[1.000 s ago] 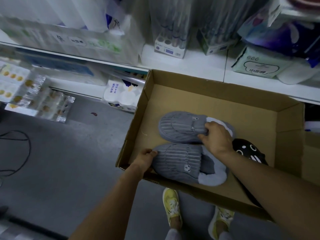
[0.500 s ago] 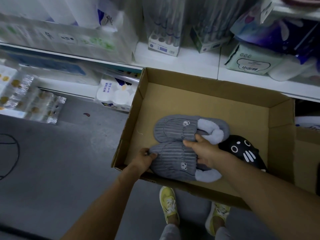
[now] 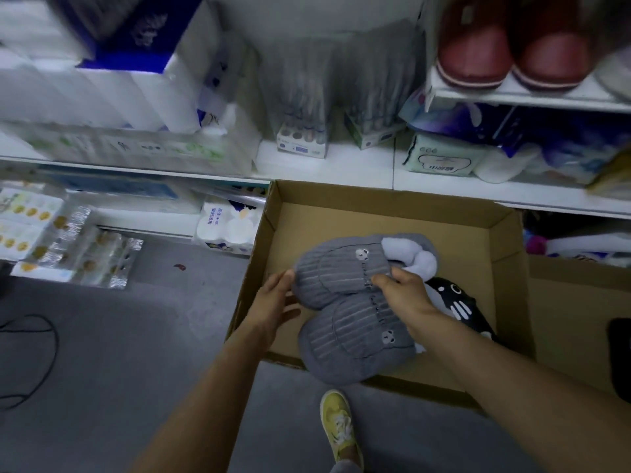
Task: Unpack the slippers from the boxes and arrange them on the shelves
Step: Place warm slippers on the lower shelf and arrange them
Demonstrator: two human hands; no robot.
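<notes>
A person is standing over a cardboard box (image 3: 375, 203) that is sitting in front of a white shelf (image 3: 324, 165). The box is open at the top.

The right hand (image 3: 406, 295) is gripping a pair of grey slippers (image 3: 341, 278) in the middle of the box. Its fingers are curling down over the spot where the two slippers are touching, side by side. Each slipper is showing a little panda face and has a pale fluffy lining. The nearer one is sticking its toe out over the near wall of the box.

The left hand (image 3: 273, 302) is open. Its fingers (image 3: 285, 278) are nearly straight and are touching the toe of the farther slipper. It is not curling round anything.

A black slipper (image 3: 457, 302) with white cat eyes and whiskers is lying in the box just beside the right wrist, partly hidden under it.

Up on a higher shelf (image 3: 512, 97) at the right, two red slippers (image 3: 474, 52) are sitting next to each other. They are looking blurry.

Packs of tissues (image 3: 440, 158) are lying on the white shelf behind the box. A pack of toilet paper (image 3: 225, 230) is sitting low down to the left of the box.

One yellow shoe (image 3: 338, 425) is standing on the grey floor (image 3: 119, 353) just below the box. A black cable (image 3: 51, 343) is looping over the floor at the far left.
</notes>
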